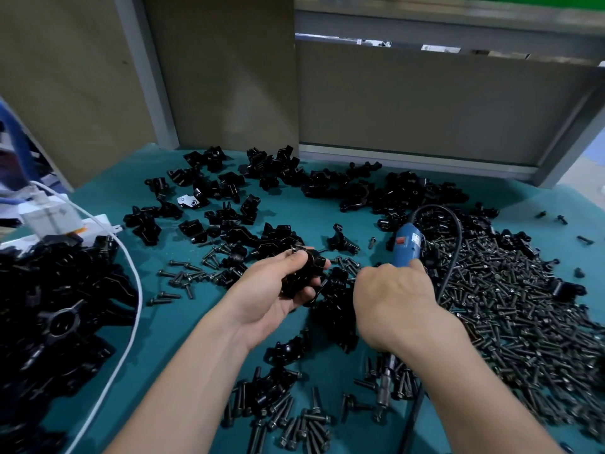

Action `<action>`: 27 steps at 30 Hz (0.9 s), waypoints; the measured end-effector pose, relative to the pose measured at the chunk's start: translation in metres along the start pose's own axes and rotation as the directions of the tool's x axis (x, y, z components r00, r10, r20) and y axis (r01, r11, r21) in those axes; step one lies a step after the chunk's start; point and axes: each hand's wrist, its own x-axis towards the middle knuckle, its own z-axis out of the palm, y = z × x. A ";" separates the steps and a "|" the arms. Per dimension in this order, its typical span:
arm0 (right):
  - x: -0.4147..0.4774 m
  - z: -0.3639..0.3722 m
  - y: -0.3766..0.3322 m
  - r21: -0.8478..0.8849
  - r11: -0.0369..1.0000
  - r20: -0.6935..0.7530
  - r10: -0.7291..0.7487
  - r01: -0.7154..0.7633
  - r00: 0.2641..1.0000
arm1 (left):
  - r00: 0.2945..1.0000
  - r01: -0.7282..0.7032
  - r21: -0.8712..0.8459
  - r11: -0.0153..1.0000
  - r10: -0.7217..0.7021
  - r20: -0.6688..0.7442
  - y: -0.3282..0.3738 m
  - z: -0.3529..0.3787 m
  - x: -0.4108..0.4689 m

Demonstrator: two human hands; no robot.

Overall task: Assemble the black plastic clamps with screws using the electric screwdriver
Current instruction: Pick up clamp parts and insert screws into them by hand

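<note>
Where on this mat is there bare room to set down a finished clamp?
Bare teal mat between the white cable and the left forearm; another patch beyond the screw heap, far right. Crowded: clamp pile behind, black parts left.

1. This is a factory work table — a place where small parts get put together.
2. A big heap of dark screws [510,309] lies at 3 o'clock on the teal table cover [170,326].
3. Many black plastic clamps [327,185], all alike, are spread at 12 o'clock.
4. A blue electric screwdriver [407,245] is near the middle.
</note>
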 end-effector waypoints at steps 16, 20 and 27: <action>0.016 -0.009 0.037 0.815 0.490 -0.334 -0.037 0.308 0.942 | 0.998 -0.039 0.114 0.993 0.033 0.058 -0.004 -0.001 0.003; 0.022 -0.001 0.031 0.933 0.194 -0.305 -0.015 0.302 0.952 | 0.994 -0.048 0.117 0.992 0.036 0.102 -0.004 -0.001 0.004; 0.029 0.010 0.024 0.940 0.215 -0.257 -0.070 0.266 0.964 | 0.984 -0.089 0.179 0.980 0.059 0.166 -0.004 0.000 0.002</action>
